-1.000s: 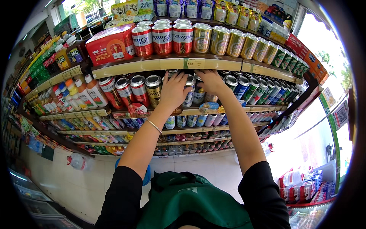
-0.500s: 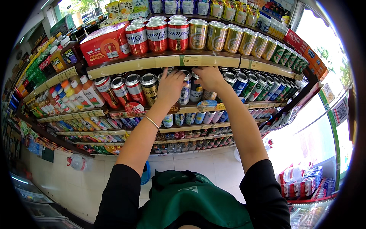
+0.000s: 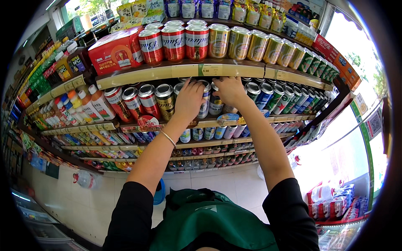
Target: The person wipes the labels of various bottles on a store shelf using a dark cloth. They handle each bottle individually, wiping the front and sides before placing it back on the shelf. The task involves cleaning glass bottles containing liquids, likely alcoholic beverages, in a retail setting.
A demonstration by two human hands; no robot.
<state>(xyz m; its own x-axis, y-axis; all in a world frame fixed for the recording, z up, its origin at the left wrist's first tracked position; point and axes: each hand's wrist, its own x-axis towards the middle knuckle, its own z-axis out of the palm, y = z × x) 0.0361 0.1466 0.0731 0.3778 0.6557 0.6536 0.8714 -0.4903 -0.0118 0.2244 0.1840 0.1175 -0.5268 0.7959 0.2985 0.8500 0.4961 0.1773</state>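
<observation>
Both my hands reach into the second shelf's row of drink cans, under the lip of the upper shelf. My left hand (image 3: 191,97), palm down, has its fingers stretched over the can tops beside a white-and-blue can (image 3: 204,102). Just right of that can stands a dark can with pale lettering (image 3: 215,105). Over its top right side lies my right hand (image 3: 229,90), fingers extended toward the can tops behind. Neither hand visibly lifts a can; some fingertips are hidden in the shelf's shadow. A gold-and-black can (image 3: 165,102) stands left of my left hand.
Above my hands runs the upper shelf edge (image 3: 167,72), bearing red-and-white cans (image 3: 173,44), gold cans (image 3: 239,44) and a red carton (image 3: 117,51). Green and blue cans (image 3: 278,98) continue rightward. Plastic bottles (image 3: 100,102) stand left. Below, a blue bin (image 3: 160,193) is on the floor.
The view has shifted slightly, so the shelves sit a little lower in the picture. My hands stay at the same cans, with only small finger movements.
</observation>
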